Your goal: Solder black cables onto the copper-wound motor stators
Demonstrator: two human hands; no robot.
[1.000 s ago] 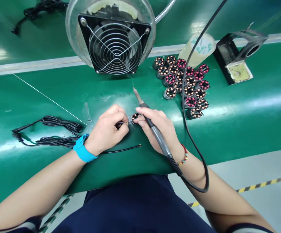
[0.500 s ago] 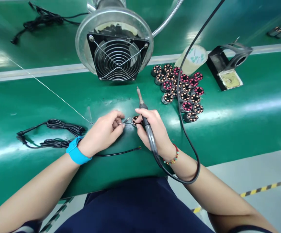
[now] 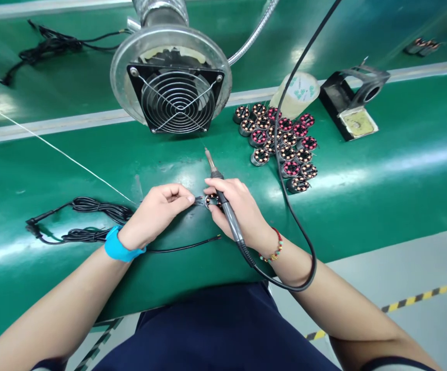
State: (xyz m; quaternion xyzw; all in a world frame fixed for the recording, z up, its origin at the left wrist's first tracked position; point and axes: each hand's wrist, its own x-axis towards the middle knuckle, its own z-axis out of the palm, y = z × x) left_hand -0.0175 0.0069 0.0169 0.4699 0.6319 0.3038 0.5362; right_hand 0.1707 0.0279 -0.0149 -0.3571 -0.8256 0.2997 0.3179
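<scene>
My right hand (image 3: 241,211) is closed around a soldering iron (image 3: 229,212), whose tip points up and away from me. Its fingertips also rest on a small round motor stator (image 3: 209,201) with copper windings, partly hidden by the fingers. Thin dark wire leads (image 3: 199,200) stick out of the stator's left side. My left hand (image 3: 157,212) pinches the ends of these leads between thumb and forefinger. A strand of solder wire (image 3: 72,161) runs in from the upper left and disappears behind the left hand.
A fume-extractor fan (image 3: 179,105) stands ahead. Several stators (image 3: 287,153) are grouped on the right, crossed by the iron's cable (image 3: 281,170). Beyond are a pale bottle (image 3: 291,100) and an iron stand (image 3: 343,103) with sponge. Coiled black cables (image 3: 99,206) lie at left.
My left thumb and forefinger have closed together on the leads, and the solder end no longer shows past the fingers. The stator has shifted slightly within the right fingertips. The whole view has shifted a little.
</scene>
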